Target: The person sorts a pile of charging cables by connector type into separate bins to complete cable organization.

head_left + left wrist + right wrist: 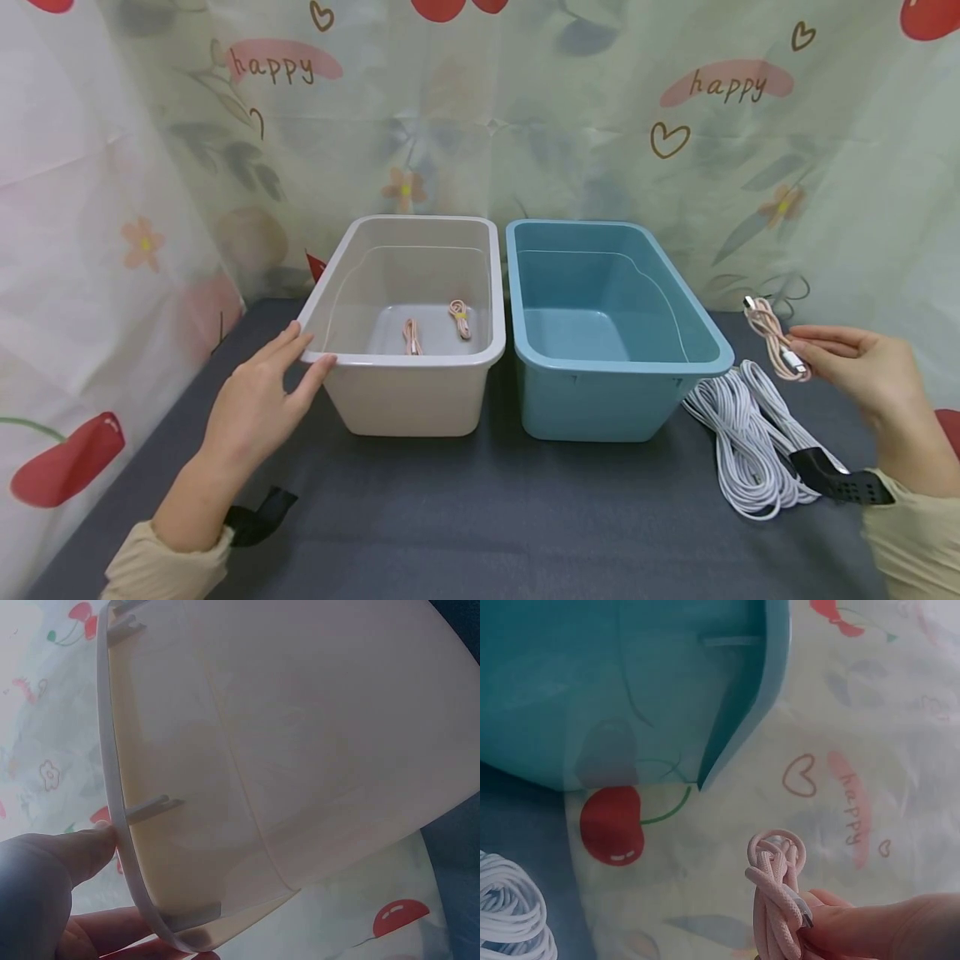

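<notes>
My left hand (pixel 258 400) rests with straight fingers on the near left corner of the white bin (pixel 408 360); its thumb (pixel 71 851) touches the rim (pixel 112 795). Two coiled pink cables (pixel 412 337) (pixel 460 317) lie on the bin's floor. My right hand (pixel 855 362) is raised to the right of the blue bin (pixel 600 367) and pinches a coiled pink cable (pixel 776 337) (pixel 776 892) between thumb and fingers. The blue bin (pixel 630 682) holds nothing that I can see.
A bundle of white cable (pixel 750 442) lies on the dark table (pixel 480 517) right of the blue bin, beneath my right hand. Printed curtains (pixel 480 125) close off the back and sides. Black wrist straps (pixel 840 479) show on both arms.
</notes>
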`<state>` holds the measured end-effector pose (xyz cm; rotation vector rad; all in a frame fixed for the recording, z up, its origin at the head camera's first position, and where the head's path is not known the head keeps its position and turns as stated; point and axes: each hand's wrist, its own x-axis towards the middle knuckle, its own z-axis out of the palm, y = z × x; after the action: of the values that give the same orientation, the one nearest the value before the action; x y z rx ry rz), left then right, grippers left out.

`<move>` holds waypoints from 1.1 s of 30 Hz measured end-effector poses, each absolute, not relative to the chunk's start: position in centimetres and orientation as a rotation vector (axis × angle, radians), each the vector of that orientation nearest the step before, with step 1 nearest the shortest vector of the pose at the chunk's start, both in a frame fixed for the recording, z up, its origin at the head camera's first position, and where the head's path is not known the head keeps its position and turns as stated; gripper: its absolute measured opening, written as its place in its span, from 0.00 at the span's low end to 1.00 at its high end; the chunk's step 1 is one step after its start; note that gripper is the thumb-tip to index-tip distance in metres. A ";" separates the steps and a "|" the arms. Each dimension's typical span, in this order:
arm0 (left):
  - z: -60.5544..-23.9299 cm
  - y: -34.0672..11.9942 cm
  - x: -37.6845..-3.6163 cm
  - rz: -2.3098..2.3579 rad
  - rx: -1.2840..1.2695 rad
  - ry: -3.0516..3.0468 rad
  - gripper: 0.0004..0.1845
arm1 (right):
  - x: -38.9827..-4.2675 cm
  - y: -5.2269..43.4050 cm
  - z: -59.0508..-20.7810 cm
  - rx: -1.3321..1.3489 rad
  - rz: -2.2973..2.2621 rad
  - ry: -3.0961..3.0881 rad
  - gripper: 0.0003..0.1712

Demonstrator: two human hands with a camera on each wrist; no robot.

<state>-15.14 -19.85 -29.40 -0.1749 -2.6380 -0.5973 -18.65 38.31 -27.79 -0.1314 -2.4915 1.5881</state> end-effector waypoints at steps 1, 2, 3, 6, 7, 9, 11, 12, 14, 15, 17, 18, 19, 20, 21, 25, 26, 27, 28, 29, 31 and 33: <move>-29.4 -19.8 -15.1 -0.595 -0.176 -2.635 0.30 | -18.6 38.2 -27.6 -0.124 1.594 -2.483 0.17; -29.4 -19.8 -15.2 -0.594 -0.178 -2.634 0.30 | -18.6 38.1 -27.4 -0.119 1.592 -2.477 0.17; -29.4 -19.8 -15.1 -0.593 -0.177 -2.633 0.30 | -18.6 37.9 -27.2 -0.120 1.584 -2.478 0.17; -29.4 -19.8 -15.2 -0.593 -0.178 -2.633 0.30 | -18.7 37.5 -26.7 -0.110 1.579 -2.476 0.17; -29.4 -19.8 -15.2 -0.593 -0.177 -2.635 0.30 | -18.7 37.3 -26.5 -0.104 1.578 -2.475 0.17; -29.4 -19.9 -15.2 -0.593 -0.175 -2.642 0.31 | -18.8 37.0 -26.1 -0.096 1.577 -2.477 0.17; -29.3 -19.9 -15.2 -0.594 -0.172 -2.651 0.31 | -18.9 36.8 -25.7 -0.087 1.583 -2.474 0.16; -29.3 -19.9 -15.2 -0.594 -0.171 -2.654 0.31 | -19.0 36.7 -25.5 -0.095 1.559 -2.485 0.15; -29.3 -19.9 -15.1 -0.594 -0.170 -2.658 0.31 | -19.2 36.5 -25.3 -0.110 1.516 -2.504 0.13; -29.3 -19.9 -15.1 -0.595 -0.169 -2.659 0.31 | -19.3 36.4 -25.2 -0.120 1.479 -2.520 0.12; -29.3 -19.9 -15.1 -0.597 -0.170 -2.661 0.31 | -19.5 36.2 -25.0 -0.145 1.411 -2.552 0.09; -29.3 -19.9 -15.1 -0.597 -0.169 -2.662 0.31 | -19.5 36.1 -24.9 -0.149 1.382 -2.561 0.09; -29.3 -19.9 -15.1 -0.597 -0.169 -2.662 0.31 | -19.6 35.9 -24.8 -0.148 1.367 -2.566 0.08; -29.3 -19.9 -15.1 -0.596 -0.169 -2.662 0.31 | -19.7 35.7 -24.6 -0.145 1.358 -2.571 0.08; -29.3 -19.9 -15.1 -0.597 -0.168 -2.662 0.31 | -19.7 35.5 -24.5 -0.138 1.352 -2.572 0.07; -29.3 -19.9 -15.2 -0.595 -0.169 -2.658 0.31 | -19.9 34.8 -23.9 -0.095 1.378 -2.567 0.08; -29.3 -19.9 -15.2 -0.594 -0.171 -2.656 0.31 | -20.0 34.6 -23.7 -0.084 1.385 -2.567 0.09; -29.3 -19.9 -15.2 -0.594 -0.171 -2.656 0.31 | -20.0 34.4 -23.6 -0.074 1.395 -2.567 0.10; -29.3 -19.9 -15.2 -0.594 -0.172 -2.655 0.31 | -20.1 34.2 -23.5 -0.063 1.401 -2.566 0.11; -29.3 -19.9 -15.2 -0.594 -0.173 -2.655 0.31 | -20.1 34.1 -23.3 -0.051 1.403 -2.568 0.12; -29.3 -19.9 -15.2 -0.596 -0.174 -2.658 0.31 | -20.1 33.7 -23.1 -0.042 1.399 -2.573 0.13; -29.3 -19.9 -15.1 -0.595 -0.173 -2.658 0.31 | -20.2 33.4 -22.9 -0.025 1.407 -2.568 0.13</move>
<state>-15.12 -19.87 -29.29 -0.1731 -2.6580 -0.5948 -20.22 33.43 -22.92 -0.0249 -2.5683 1.4067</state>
